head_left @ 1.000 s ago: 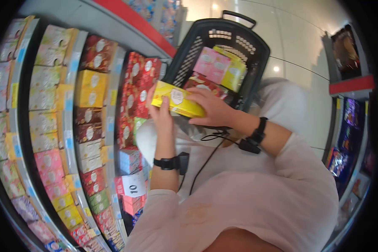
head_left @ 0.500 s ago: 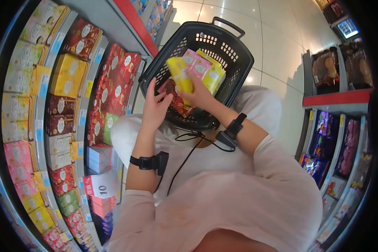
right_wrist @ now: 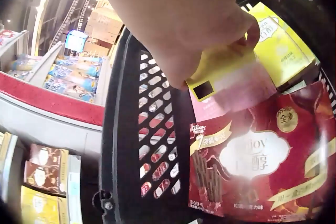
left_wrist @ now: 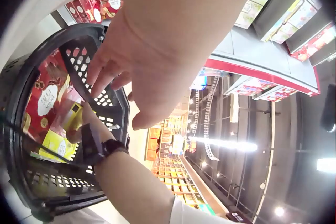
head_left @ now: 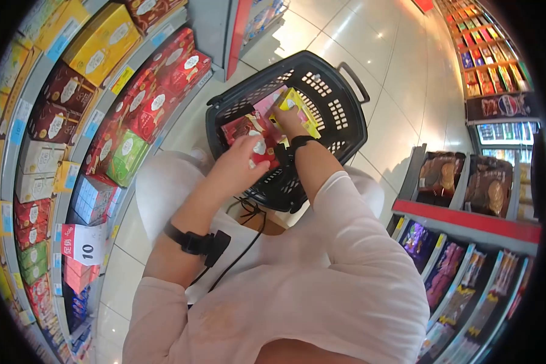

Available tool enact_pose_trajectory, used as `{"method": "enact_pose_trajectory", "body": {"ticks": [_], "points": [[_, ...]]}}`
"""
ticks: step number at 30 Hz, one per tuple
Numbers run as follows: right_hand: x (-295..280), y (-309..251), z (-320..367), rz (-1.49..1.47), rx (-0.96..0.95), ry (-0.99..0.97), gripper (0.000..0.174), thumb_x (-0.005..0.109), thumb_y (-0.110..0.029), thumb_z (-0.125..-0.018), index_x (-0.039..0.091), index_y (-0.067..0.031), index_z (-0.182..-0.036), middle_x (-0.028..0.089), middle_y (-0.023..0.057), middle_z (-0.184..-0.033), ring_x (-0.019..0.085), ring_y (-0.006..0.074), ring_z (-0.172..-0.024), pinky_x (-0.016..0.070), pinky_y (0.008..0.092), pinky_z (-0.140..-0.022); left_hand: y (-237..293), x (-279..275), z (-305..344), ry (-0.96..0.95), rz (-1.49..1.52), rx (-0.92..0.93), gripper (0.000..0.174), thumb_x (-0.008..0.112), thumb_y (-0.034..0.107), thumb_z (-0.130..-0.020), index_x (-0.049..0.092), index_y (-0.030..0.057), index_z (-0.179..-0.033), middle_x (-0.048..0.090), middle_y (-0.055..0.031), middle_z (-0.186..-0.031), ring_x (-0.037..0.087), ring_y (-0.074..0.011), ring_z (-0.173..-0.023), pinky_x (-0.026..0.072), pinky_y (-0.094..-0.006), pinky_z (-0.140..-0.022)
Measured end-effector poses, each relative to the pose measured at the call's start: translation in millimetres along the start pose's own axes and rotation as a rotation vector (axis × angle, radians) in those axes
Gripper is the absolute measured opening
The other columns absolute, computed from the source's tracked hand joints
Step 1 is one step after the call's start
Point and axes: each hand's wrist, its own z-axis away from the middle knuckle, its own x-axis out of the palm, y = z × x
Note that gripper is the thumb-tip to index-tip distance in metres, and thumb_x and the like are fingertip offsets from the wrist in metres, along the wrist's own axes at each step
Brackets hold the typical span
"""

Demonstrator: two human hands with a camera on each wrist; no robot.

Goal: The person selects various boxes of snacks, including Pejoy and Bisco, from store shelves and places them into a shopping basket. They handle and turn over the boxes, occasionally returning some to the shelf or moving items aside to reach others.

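Inside the black basket [head_left: 333, 136], my right hand [head_left: 289, 118] grips a small yellow box [right_wrist: 223, 71] with a dark square on its end. The box lies over a pink box [right_wrist: 247, 90], beside another yellow box [right_wrist: 283, 48]. A large red biscuit-stick box [right_wrist: 294, 150] with a white label fills the near part of the basket. My left hand [head_left: 242, 164] hovers at the near-left side of the basket, overlapping the red box in the head view. Its fingers [left_wrist: 100, 74] are loosely bent around nothing.
Shelves of boxed snacks [head_left: 54, 124] curve along the left, with a price card [head_left: 84, 244] marked 10. At right, another shelf holds brown bags [head_left: 490, 185] and purple packets [head_left: 415, 241]. The basket stands on a tiled floor [head_left: 370, 79] before the person's knees.
My right hand has carried the yellow box from above the basket down into it. The left hand let go of that box and has shifted over the red box. The head view has turned.
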Motion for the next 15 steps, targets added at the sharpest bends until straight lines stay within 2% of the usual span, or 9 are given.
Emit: {"method": "enact_pose_trajectory", "body": {"ticks": [2,4,7,9,10,11,12,14,15], "points": [[9,-11,-1,0.033,0.023,-0.012,0.104,0.072,-0.049,-0.07,0.019,-0.0026,-0.146,0.049,0.0289,-0.131,0.049,0.0402,-0.123,0.0427,0.0422,-0.1,0,0,2,-0.111,-0.179,-0.037,0.055,0.068,0.019,-0.082,0.046,0.0021,-0.129,0.051,-0.0148,-0.12,0.062,-0.0224,-0.092,0.0504,-0.0322,-0.075],[17,-18,1,0.079,0.054,0.016,0.102,0.07,-0.054,-0.072,0.021,-0.0028,-0.144,0.037,0.0407,-0.133,0.04,0.0487,-0.127,0.037,0.0472,-0.104,1,-2,2,-0.122,-0.14,-0.048,0.053,0.067,0.023,-0.082,0.047,0.0035,-0.127,0.051,-0.0164,-0.12,0.062,-0.0271,-0.095,0.0508,-0.0355,-0.08],[34,-20,-14,0.063,0.001,0.033,0.101,0.072,-0.053,-0.072,0.022,-0.0012,-0.143,0.04,0.0385,-0.133,0.041,0.0495,-0.125,0.0369,0.0486,-0.104,-1,-3,1,-0.26,-0.26,-0.1,0.053,0.065,0.033,-0.083,0.048,0.0071,-0.127,0.053,-0.0188,-0.12,0.059,-0.0374,-0.104,0.0495,-0.0447,-0.084],[81,35,-118,0.339,-0.277,-0.081,0.101,0.072,-0.051,-0.072,0.022,-0.0016,-0.143,0.044,0.0359,-0.131,0.042,0.0482,-0.125,0.0379,0.0486,-0.103,0,-4,0,-0.302,-0.313,-0.131,0.05,0.063,0.032,-0.084,0.05,0.0068,-0.124,0.056,-0.0187,-0.117,0.06,-0.0373,-0.102,0.0498,-0.045,-0.083],[74,23,-105,0.46,-0.427,-0.112,0.1,0.073,-0.051,-0.072,0.022,-0.0018,-0.143,0.046,0.0346,-0.13,0.043,0.0476,-0.124,0.0385,0.0485,-0.102,0,-5,-2,-0.345,-0.376,-0.144,0.046,0.062,0.031,-0.084,0.052,0.0065,-0.121,0.059,-0.0185,-0.113,0.061,-0.0372,-0.1,0.0501,-0.0453,-0.083],[64,16,-89,-0.031,-0.137,-0.095,0.094,0.072,-0.049,-0.073,0.028,-0.0032,-0.142,0.051,0.0299,-0.128,0.046,0.0466,-0.121,0.0395,0.0482,-0.102,-2,-6,-3,-0.345,-0.371,-0.145,0.046,0.062,0.031,-0.084,0.052,0.0065,-0.121,0.059,-0.0185,-0.113,0.061,-0.0372,-0.1,0.0501,-0.0453,-0.083],[45,8,-73,-0.028,-0.135,-0.091,0.094,0.072,-0.049,-0.073,0.028,-0.0032,-0.142,0.051,0.0299,-0.128,0.046,0.0466,-0.121,0.0395,0.0482,-0.102,-3,-6,-5,-0.413,-0.401,-0.159,0.04,0.06,0.028,-0.084,0.054,0.0055,-0.116,0.061,-0.019,-0.109,0.062,-0.0373,-0.097,0.0506,-0.046,-0.081],[10,4,-50,0.122,-0.297,-0.254,0.087,0.071,-0.048,-0.075,0.034,-0.0032,-0.14,0.055,0.0252,-0.125,0.054,0.0406,-0.114,0.0449,0.045,-0.096,-5,-6,-8,-0.489,-0.43,-0.162,0.035,0.059,0.025,-0.084,0.056,0.0045,-0.112,0.064,-0.0195,-0.104,0.063,-0.0373,-0.095,0.051,-0.0466,-0.079],[-19,-17,-2,-0.176,-0.035,-0.21,0.07,0.067,-0.043,-0.082,0.041,-0.0072,-0.136,0.059,0.0157,-0.114,0.061,0.0257,-0.094,0.0492,0.0361,-0.079,-7,-5,-9,-0.48,-0.465,-0.16,0.03,0.057,0.022,-0.083,0.058,0.0041,-0.107,0.065,-0.0201,-0.101,0.064,-0.0372,-0.093,0.0513,-0.0468,-0.078]]}}
